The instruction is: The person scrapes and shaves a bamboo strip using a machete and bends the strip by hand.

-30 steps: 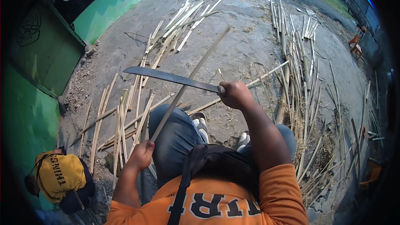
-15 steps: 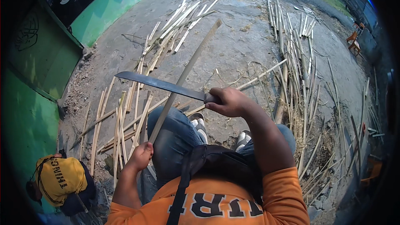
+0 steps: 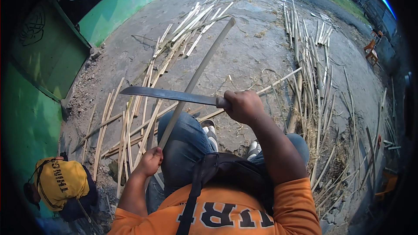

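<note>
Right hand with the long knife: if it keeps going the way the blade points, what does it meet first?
The right hand holds the knife, whose blade crosses the bamboo pole held by the left hand. The pole comes first, though contact is unclear.

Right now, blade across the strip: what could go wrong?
1. The machete lies across the bamboo strip above the left knee; a slip could send it toward the leg.
2. The left hand grips the strip's lower end, in line with any slide down the strip.
3. Loose strips underfoot could shift.

Machete point(image 3: 167, 95) across hand-held bamboo strip point(image 3: 196, 78)
</note>
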`<state>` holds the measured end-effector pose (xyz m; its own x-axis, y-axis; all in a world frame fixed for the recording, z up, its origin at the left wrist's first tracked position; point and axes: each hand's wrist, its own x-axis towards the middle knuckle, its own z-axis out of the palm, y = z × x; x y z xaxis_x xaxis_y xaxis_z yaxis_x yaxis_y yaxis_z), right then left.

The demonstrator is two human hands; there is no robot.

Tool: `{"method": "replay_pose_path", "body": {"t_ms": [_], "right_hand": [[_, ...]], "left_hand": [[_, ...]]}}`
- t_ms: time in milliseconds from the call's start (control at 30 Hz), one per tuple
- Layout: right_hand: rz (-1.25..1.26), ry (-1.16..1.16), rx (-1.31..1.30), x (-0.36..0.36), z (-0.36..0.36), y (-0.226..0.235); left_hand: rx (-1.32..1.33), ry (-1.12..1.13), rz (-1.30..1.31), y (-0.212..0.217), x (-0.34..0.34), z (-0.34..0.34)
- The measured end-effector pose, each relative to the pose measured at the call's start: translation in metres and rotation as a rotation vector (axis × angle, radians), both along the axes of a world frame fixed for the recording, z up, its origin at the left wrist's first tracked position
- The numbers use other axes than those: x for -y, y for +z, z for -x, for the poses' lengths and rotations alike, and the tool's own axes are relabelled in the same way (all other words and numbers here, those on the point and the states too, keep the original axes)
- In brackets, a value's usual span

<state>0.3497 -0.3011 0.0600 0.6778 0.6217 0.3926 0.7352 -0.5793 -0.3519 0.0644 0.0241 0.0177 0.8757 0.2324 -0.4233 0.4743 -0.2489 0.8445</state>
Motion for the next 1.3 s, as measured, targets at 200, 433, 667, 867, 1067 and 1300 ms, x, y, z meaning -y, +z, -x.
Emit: {"method": "replay_pose_path", "body": {"t_ms": [200, 433, 667, 867, 1067, 1300], "right_hand": [[0.022, -0.161, -0.139, 0.006, -0.025, -0.007], [0.05, -0.168, -0.215, 0.008, -0.016, -0.001], [0.203, 0.03, -0.191, -0.001, -0.004, 0.013], [-0.201, -0.28, -0.25, 0.037, -0.053, -0.026], [0.011, -0.053, -0.137, 0.013, -0.016, -0.005], [0.031, -0.063, -0.176, 0.004, -0.023, -0.01]], "left_hand": [[0.054, -0.066, -0.048, 0.009, 0.001, -0.002], [-0.017, -0.102, -0.145, 0.011, -0.001, -0.003], [0.074, -0.095, -0.279, 0.019, 0.01, -0.001], [0.086, -0.093, -0.229, 0.008, 0.005, -0.003], [-0.008, -0.101, -0.225, 0.005, -0.002, -0.001], [0.052, -0.122, -0.318, 0.021, 0.009, -0.001]]}}
